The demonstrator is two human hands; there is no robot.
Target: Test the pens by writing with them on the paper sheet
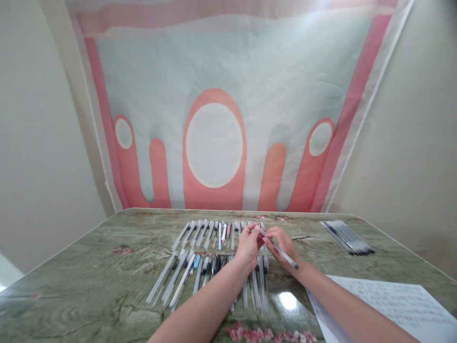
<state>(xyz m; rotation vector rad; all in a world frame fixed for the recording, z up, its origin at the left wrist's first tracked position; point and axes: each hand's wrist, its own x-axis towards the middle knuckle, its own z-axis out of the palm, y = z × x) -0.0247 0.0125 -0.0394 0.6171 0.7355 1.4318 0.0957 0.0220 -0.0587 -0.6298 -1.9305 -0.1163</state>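
Both my hands meet over the table around one clear-barrelled pen (284, 256), which slants down to the right and has a dark lower tip. At its upper left end, my left hand (249, 244) is closed with the fingers pinched. My right hand (282, 244) grips the barrel, thumb and fingers bent around it. Just left of and beneath the hands lie two rows of pens: a back row (202, 234) with white, blue and pink ones, and a front row (178, 276) of clear, white and black ones. My left forearm hides part of the front row.
At the right, a bundle of similar clear pens (344, 236) with dark tips lies side by side. A sheet of paper with handwriting (385, 302) rests at the front right, partly under my right forearm. The wood-patterned tabletop (89, 281) ends at a patterned cloth backdrop (214, 62).
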